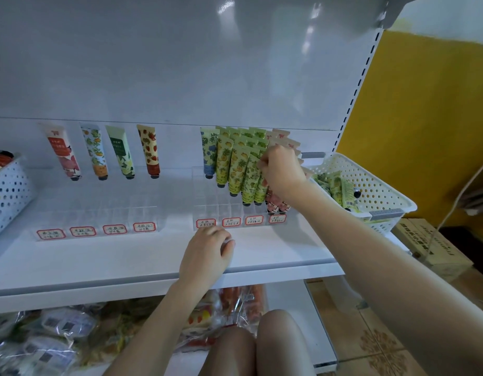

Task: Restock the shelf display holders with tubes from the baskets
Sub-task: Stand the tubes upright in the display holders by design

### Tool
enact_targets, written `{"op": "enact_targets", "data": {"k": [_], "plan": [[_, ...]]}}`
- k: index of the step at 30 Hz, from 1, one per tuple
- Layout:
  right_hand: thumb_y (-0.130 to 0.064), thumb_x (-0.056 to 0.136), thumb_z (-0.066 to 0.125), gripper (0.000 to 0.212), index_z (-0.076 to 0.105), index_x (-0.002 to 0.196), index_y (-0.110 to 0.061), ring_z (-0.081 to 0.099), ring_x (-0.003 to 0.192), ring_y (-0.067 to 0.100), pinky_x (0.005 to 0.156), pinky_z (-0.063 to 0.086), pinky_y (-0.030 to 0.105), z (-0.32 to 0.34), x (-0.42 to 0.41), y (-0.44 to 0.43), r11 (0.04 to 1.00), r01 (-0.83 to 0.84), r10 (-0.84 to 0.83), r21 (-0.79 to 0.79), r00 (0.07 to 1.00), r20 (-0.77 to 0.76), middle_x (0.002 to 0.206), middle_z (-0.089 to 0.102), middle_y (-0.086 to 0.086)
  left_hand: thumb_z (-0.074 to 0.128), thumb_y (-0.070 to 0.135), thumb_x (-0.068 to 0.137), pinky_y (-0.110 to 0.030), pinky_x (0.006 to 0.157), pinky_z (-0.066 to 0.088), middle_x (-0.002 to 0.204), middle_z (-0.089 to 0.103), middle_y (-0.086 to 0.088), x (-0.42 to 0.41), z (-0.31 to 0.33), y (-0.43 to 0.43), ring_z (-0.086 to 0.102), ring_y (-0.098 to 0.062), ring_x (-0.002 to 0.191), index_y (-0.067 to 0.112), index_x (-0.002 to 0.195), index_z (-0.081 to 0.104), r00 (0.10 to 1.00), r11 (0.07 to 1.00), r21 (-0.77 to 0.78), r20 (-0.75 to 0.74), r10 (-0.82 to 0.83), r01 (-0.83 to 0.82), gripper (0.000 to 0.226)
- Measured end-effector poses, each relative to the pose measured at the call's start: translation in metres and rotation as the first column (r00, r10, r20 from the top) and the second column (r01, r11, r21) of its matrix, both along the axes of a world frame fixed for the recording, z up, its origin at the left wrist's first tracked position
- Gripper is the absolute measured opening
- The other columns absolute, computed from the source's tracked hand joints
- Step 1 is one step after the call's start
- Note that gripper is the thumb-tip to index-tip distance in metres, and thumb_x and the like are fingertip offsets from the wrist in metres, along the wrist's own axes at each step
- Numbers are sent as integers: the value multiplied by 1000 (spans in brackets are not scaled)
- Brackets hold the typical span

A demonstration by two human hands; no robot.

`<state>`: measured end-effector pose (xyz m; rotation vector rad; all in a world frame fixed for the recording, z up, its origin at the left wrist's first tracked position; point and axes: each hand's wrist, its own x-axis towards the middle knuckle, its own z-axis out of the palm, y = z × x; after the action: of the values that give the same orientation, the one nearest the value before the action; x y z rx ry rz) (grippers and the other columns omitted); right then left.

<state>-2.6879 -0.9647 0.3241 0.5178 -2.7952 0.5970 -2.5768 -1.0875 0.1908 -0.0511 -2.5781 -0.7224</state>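
At the far left, a white perforated basket [9, 191] stands on the shelf [112, 261], with reddish tubes [1, 158] showing over its rim. Next to it is the left holder [142, 213], a clear compartmented tray with only its back row filled. There a pink-and-red tube [64, 153], an orange-blossom tube [95, 151], a dark green tube [121, 150] and a strawberry tube [150, 150] stand cap down, leaning back. Four red-bordered labels [51, 234] run along its front edge.

My left hand [207, 256] rests on the front part of the shelf, just before the right holder [207, 210]. Its fingers are loosely curled and it holds nothing.

The right holder is much fuller. One blue-flowered tube [209, 153] stands at the back of its first column, then come a column of yellow-fruit tubes [224, 161], a column of green-patterned tubes [248, 185] and pink tubes [274, 204] at the right end.

My right hand [282, 172] reaches over the green and pink columns with the fingers curled in. It pinches the top of the front green tube [259, 191], which stands in the holder.

Just right of my wrist, the right basket [376, 185] sits tilted at the shelf's end, with more green tubes [335, 188] lying in it. Beyond it, a wooden crate [430, 245] stands on the floor against a yellow wall [425, 118].

Below the shelf, clear plastic packets [45, 335] lie heaped on the lower shelf, and my knees [275, 343] show at the bottom.
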Motion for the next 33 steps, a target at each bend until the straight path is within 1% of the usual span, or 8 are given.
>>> {"op": "enact_targets", "data": {"k": [4,7,11,16,21,26,29,33], "plan": [[-9,95,48,21,62,97,8,68,73,32,66,57,44,1,7,4,991,-27,29,-129,1000,13,86,67,23,59,13,87,-32,78,46,94,67,-8,1,0,0,58,-25,92,3,89,70,1000,1000,-7,11,-3,3,15],[-10,96,49,24,62,98,10,68,68,28,62,56,37,0,11,6,980,-46,52,-191,998,25,83,67,23,56,16,90,-29,81,44,97,66,-6,1,1,0,56,-22,94,4,93,69,1000,1000,-6,26,-7,8,18],[-12,96,50,25,62,98,10,68,68,27,62,55,34,1,13,7,977,-61,63,-202,998,4,81,68,22,55,16,90,-29,80,44,97,66,-6,1,1,0,55,-22,94,4,92,69,999,1000,-7,34,1,-1,18],[-16,96,48,28,62,95,8,64,69,35,66,55,45,4,14,8,986,-60,52,-156,997,-57,80,66,22,54,17,90,-29,80,43,96,66,-6,1,4,0,56,-22,94,4,92,69,999,1000,-6,43,-3,3,20],[-22,96,46,30,63,95,2,60,77,31,64,48,34,12,21,14,993,-69,46,-91,972,-230,85,65,15,28,40,87,-34,77,47,93,67,-8,7,16,8,58,-25,91,4,91,69,996,1000,-27,88,-8,10,54],[-26,96,45,29,63,100,-3,60,82,30,66,48,34,31,23,32,992,-44,12,-118,965,-262,90,65,12,46,24,97,-20,88,35,118,62,-2,4,37,26,50,-16,111,11,116,63,999,999,-9,-1,-43,43,29],[-24,96,45,29,63,100,-1,61,81,30,67,50,36,40,22,57,992,-11,-24,-128,964,-264,91,67,12,50,24,94,-26,80,41,102,67,-4,-2,51,43,58,-22,98,10,103,68,994,997,-25,-73,-81,79,24],[-22,96,44,27,62,97,-2,52,70,26,56,34,27,47,18,106,989,116,-137,-97,959,-249,86,64,12,50,26,83,-30,59,42,78,68,-7,-7,73,72,60,-27,72,8,85,71,981,985,-90,-118,-154,144,27]]}}
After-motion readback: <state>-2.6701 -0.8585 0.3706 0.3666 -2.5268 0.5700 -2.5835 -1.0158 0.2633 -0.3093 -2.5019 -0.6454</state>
